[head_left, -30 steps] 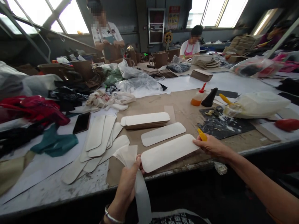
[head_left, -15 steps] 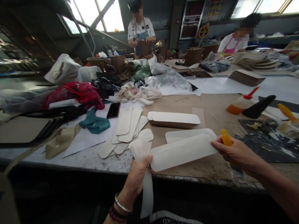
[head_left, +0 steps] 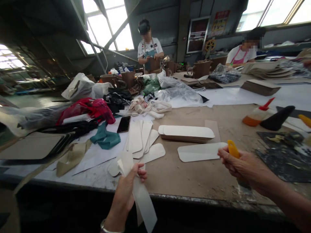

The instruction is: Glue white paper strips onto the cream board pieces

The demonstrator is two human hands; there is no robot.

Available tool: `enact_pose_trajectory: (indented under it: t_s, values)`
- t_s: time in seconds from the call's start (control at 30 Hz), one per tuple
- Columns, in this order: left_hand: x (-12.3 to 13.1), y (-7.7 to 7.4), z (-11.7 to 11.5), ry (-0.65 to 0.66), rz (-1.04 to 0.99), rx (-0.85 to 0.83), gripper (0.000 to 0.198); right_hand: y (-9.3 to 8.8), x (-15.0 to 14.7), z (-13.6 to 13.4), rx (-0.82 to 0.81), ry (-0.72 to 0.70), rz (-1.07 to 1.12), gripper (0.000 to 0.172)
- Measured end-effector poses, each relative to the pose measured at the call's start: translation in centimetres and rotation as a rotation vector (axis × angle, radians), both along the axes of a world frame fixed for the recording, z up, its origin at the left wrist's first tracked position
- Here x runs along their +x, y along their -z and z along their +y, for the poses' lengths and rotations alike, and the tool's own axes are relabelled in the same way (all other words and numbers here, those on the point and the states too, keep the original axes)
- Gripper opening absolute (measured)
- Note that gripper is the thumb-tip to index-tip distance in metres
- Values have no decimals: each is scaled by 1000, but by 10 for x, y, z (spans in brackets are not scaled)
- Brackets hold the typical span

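My left hand, low at the table's front edge, is closed on a bunch of long thin white strips. Their folded top sticks up above the thumb and their tails hang past the edge. My right hand grips a yellow-handled brush, its dark, blurred lower end pointing down. Thumb and fingertips of that hand meet the right end of a white rounded panel lying on brown board. Behind it is a neat stack of similar panels. More loose panels overlap beyond my left hand.
A phone, teal cloth and red bag lie left. Right are a red-tipped bottle of orange liquid, a black pointed object and a glue-stained dark mat. Two people work across the table.
The panel stretched between my hands is no longer there. My left hand has moved left and down with the strips; my right stays at the remaining panel. The view has shifted slightly.
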State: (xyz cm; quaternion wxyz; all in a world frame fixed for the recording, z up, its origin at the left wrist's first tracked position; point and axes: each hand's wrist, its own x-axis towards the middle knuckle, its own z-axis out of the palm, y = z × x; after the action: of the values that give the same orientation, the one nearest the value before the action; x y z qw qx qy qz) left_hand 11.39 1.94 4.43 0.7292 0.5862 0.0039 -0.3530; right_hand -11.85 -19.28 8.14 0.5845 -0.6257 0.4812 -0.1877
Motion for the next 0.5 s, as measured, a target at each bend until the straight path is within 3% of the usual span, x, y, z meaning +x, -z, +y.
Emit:
enact_pose_trajectory:
  t_s: [0.13,0.27,0.4,0.5]
  values:
    - [-32,11,-10,311,-39,-24,39,-3,-1,5,-3,-34,-40,53]
    - [-50,20,-27,457,-205,96,42,3,-14,-5,-135,-28,-136,60]
    - [-55,29,-46,572,-821,274,28,12,-35,-20,-317,44,-112,63]
    - [-57,34,-65,666,-1194,177,28,17,-49,-34,-437,65,24,65]
